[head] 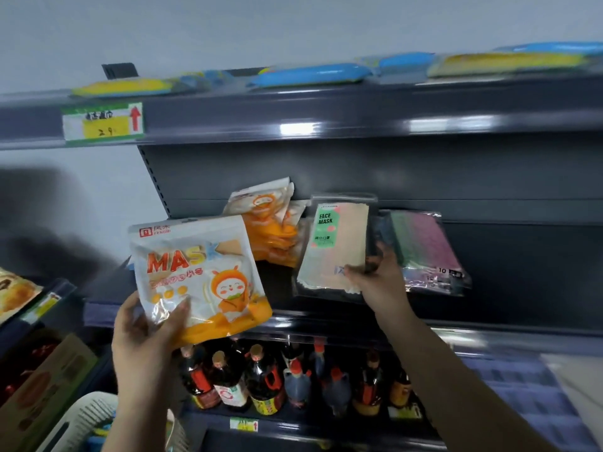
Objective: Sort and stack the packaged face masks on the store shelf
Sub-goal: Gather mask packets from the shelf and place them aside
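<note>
My left hand (148,327) grips a white and orange MASK pouch (199,275) by its lower left corner, in front of the middle shelf (326,322). Behind it, several matching orange pouches (267,226) lean against the shelf's back wall. My right hand (378,272) pinches the lower right corner of a pastel FACE MASK pack (336,246), which is tilted up on the shelf. To its right lies a clear pack of green and pink masks (427,252).
The top shelf (326,115) carries flat blue and yellow packs (310,75) and a price tag (102,122). Below stand several dark sauce bottles (261,376). A cardboard box (42,393) and a white basket (78,422) are at lower left.
</note>
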### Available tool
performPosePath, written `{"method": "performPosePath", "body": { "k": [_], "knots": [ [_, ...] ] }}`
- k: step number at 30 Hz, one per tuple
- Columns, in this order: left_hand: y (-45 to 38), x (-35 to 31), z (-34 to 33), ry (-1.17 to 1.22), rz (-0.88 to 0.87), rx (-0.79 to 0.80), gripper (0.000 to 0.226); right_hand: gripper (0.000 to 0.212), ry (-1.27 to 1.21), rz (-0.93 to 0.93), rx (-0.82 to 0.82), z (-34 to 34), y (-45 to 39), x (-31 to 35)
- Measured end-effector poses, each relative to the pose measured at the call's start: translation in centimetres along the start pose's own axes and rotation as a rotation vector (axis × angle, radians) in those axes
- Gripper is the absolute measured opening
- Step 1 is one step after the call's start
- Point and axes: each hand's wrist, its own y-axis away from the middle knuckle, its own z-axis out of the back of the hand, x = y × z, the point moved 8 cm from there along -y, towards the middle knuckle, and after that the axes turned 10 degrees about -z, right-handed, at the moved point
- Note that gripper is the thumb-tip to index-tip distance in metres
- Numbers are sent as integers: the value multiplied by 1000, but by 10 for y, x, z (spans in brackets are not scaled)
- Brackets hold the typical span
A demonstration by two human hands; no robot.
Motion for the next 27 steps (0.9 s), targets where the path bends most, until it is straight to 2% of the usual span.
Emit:
{"method": "performPosePath", "body": {
  "k": [4,7,11,13,15,18,20,23,27],
  "knots": [
    [-6,4,11,-7,14,-1,49,85,93,19,-32,-3,-20,5],
    [-10,4,12,-4,10,-4,50,76,220,12,-59,-5,-37,9],
    [-18,-1,5,15,-4,7,50,92,473,-51,-94,-10,-51,6],
    [-24,-4,-5,50,1,14,46,90,578,20,-114,-19,-52,12],
    [-28,-7,-19,69,-10,26,44,80,538,145,-89,-34,-49,22],
    [-35,-6,-39,53,-13,68,44,63,313,195,93,-59,-34,36],
    [-40,-4,-54,82,-2,96,47,64,168,178,251,-77,-25,42],
    [-50,-3,-80,117,14,138,40,73,88,139,451,-105,-19,42],
    [-72,-9,-116,123,7,252,31,55,-134,141,438,-111,-34,43]
  ]
}}
